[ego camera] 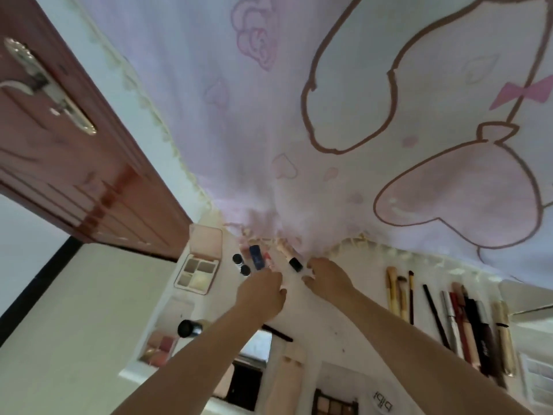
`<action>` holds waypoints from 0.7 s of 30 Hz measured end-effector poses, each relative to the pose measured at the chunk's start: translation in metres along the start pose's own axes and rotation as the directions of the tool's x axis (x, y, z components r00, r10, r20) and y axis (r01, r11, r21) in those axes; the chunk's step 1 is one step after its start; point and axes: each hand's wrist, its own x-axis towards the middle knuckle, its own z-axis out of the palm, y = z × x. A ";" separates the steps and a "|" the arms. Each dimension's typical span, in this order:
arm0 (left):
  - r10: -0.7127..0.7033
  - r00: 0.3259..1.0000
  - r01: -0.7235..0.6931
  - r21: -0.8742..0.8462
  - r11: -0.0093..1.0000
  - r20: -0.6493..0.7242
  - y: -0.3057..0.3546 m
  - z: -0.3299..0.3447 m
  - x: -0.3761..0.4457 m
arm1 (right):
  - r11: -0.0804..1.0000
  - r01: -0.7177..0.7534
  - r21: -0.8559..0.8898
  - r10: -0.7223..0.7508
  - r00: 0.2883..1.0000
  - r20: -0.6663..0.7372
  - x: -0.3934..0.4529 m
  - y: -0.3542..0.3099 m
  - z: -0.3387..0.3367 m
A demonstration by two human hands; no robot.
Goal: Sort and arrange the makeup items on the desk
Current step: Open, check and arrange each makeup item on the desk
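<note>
Both my hands reach to the far edge of the white desk, under a hanging pink curtain. My left hand has its fingertips at a blue tube and a small pink item. My right hand is curled just right of a black-capped tube, with something pale at its fingertips. Blur hides whether either hand grips anything. Two small black-capped bottles stand left of the blue tube. An open pink palette lies further left.
Brushes and a row of pencils and lip tubes lie on the right. A black-capped jar and a blush palette sit at the left edge. An eyeshadow palette, a white compact and a beige pouch lie near me. A brown door stands left.
</note>
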 end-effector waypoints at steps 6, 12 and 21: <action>0.097 0.995 -0.095 0.088 0.992 -0.024 -0.045 -0.024 0.004 | 0.976 -0.211 -0.056 0.201 0.969 -0.144 0.029 -0.040 0.026; 0.304 0.952 -0.304 0.002 0.953 -0.019 -0.061 -0.027 0.016 | 0.976 -0.195 0.092 0.203 0.975 -0.092 0.007 -0.037 0.010; 0.659 0.745 -0.666 -0.074 0.742 -0.100 -0.020 -0.051 0.013 | 0.872 -0.157 0.464 0.220 0.972 -0.085 -0.091 -0.054 -0.072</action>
